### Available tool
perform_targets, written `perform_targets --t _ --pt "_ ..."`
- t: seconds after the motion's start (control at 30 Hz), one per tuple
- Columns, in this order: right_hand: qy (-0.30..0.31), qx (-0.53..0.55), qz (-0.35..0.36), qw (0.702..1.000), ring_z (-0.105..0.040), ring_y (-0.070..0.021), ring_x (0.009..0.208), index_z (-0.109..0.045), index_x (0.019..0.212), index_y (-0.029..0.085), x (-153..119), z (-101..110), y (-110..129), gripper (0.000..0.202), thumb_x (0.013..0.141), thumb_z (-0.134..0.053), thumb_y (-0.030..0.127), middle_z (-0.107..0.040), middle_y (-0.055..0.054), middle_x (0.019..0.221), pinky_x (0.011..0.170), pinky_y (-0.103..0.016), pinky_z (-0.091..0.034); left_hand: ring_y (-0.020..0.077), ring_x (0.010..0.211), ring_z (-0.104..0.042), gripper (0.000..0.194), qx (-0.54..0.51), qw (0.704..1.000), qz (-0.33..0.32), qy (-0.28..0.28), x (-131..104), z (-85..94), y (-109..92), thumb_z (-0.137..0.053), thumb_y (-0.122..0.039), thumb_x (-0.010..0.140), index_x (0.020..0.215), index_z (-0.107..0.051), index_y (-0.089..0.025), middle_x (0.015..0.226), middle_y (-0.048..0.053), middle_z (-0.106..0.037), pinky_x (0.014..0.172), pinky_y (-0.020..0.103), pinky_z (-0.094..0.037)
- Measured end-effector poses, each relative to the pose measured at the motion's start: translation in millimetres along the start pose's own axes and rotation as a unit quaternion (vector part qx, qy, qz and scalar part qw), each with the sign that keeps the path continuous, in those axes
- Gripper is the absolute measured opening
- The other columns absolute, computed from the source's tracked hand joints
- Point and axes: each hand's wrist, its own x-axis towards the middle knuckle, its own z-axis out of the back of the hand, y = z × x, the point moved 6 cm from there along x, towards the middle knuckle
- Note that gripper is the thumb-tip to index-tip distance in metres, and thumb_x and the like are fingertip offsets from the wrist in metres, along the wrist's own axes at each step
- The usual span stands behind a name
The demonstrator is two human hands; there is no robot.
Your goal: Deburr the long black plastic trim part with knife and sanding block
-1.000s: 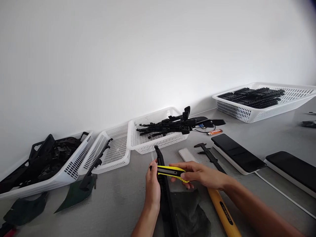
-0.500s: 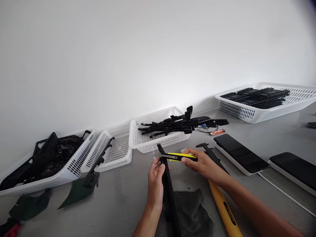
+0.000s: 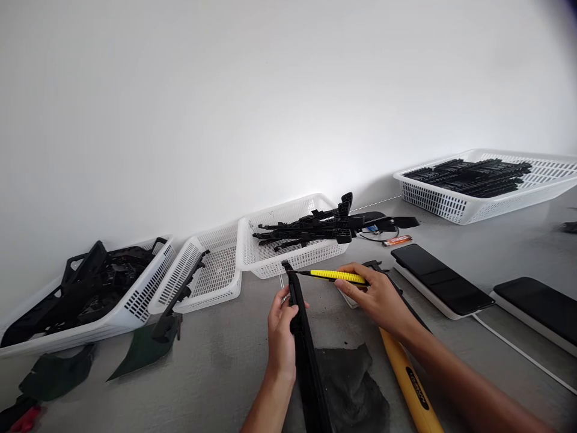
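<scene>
One long black strip [image 3: 307, 367] is over the tabletop [image 3: 220, 367], its tip toward the back edge. It looks light, stiff and smooth; holding below the tip seems best. The left hand [image 3: 282, 331] pinches it there; the right hand [image 3: 378, 300] grips a yellow knife [image 3: 338, 276]. White baskets [image 3: 471, 211] near that edge hold black parts [image 3: 309, 231].

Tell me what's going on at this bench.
A person is working on a long black part with a yellow cutter. The left hand grips the part near its far end, while the right hand holds the cutter with its tip at that end; whether it touches is too small to tell. Beyond the hands, a white basket holds more black parts, some jutting over its rim.
</scene>
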Motion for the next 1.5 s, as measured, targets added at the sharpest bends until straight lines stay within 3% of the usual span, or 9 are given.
perform_targets --t 0.4,0.7,1.03,1.5 --pt "-0.001 -0.017 -0.008 1.0 -0.055 -0.0191 0.068 -0.073 0.1 0.02 -0.7 4.2 0.5 0.041 0.094 -0.062 0.059 -0.068 -0.003 0.081 0.06 -0.03 -0.039 0.0155 0.068 -0.061 0.061 -0.016 1.0 -0.006 -0.009 -1.3 0.6 -1.7 -0.074 -0.044 0.082 0.138 -0.067 -0.022 0.098 0.007 -0.076 0.056 0.025 -0.042" --pt "0.002 -0.018 -0.003 1.0 -0.056 -0.0197 0.071 -0.073 0.101 0.02 -0.3 3.7 -0.7 0.037 0.093 -0.062 0.055 -0.07 -0.004 0.084 0.062 -0.031 -0.041 0.0156 0.071 -0.061 0.058 -0.023 1.0 0.002 -0.017 -1.2 -0.7 -3.7 -0.073 -0.042 0.081 0.135 -0.067 -0.022 0.095 0.004 -0.074 0.059 0.024 -0.044" --pt "0.005 -0.012 -0.002 1.0 -0.055 -0.0188 0.07 -0.073 0.097 0.021 -0.3 4.3 1.3 0.033 0.093 -0.063 0.052 -0.067 -0.002 0.081 0.061 -0.03 -0.04 0.0117 0.061 -0.052 0.06 -0.043 0.999 -0.008 -0.006 1.1 -0.8 -3.1 -0.075 -0.041 0.079 0.134 -0.066 -0.021 0.089 0.001 -0.071 0.052 0.023 -0.039" --pt "0.006 -0.004 -0.002 1.0 -0.055 -0.0188 0.068 -0.073 0.096 0.022 -1.4 3.0 2.9 0.028 0.09 -0.064 0.048 -0.067 -0.002 0.08 0.06 -0.03 -0.04 0.0135 0.065 -0.055 0.059 -0.04 0.999 -0.004 -0.011 -1.6 -2.4 -6.1 -0.074 -0.041 0.079 0.134 -0.067 -0.021 0.09 0.002 -0.072 0.055 0.025 -0.042"
